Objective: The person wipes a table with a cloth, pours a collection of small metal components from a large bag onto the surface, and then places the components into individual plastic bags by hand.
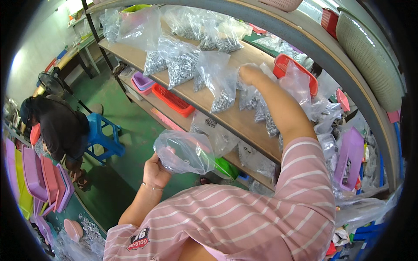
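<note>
My left hand [157, 171] holds a clear plastic bag [187, 153] in front of my body, its fingers partly seen through the film. What lies inside the bag is hard to make out. Out over the wooden shelf [209, 94], my right hand [250, 74] is curled at the top of a clear bag of small metal parts [249, 99]; its fingertips are hidden. Just left of that hand stands another bag [222, 99] with silvery parts in its bottom. A fuller bag of metal pieces [183, 65] leans farther left on the same board.
A red basket [297, 73] sits beyond my right arm. The lower shelf holds an orange-red basket [173, 99] and more bags. To the left a person [58, 127] bends forward beside a blue plastic stool [104, 137], near a fan [51, 83]. Stacked coloured trays [42, 179] stand at lower left.
</note>
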The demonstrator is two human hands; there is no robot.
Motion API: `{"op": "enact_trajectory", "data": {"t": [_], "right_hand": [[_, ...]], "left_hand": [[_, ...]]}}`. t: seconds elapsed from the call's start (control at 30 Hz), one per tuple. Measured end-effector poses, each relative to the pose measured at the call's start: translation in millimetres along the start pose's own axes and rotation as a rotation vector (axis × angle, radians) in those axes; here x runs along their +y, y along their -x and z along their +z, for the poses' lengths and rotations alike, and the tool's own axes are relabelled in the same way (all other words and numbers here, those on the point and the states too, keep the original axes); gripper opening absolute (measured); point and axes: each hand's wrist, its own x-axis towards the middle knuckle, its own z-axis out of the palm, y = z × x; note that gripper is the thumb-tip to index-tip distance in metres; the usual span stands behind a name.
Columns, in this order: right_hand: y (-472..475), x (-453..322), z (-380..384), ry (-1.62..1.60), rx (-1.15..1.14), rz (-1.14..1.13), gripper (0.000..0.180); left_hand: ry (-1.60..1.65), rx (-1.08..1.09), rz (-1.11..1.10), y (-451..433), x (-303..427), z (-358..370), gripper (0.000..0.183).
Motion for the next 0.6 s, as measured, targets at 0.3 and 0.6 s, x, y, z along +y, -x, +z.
{"op": "enact_trajectory", "data": {"t": [0.3, 0.6], "right_hand": [[-6, -11, 16, -0.056, 0.08, 0.063, 0.016], [-11, 2, 22, -0.234, 0.123, 0.047, 0.014]], "left_hand": [[0.01, 0.111, -0.007, -20, -21, 35, 0.019], [0.01, 0.129, -0.016, -24, -27, 39, 0.019]]}}
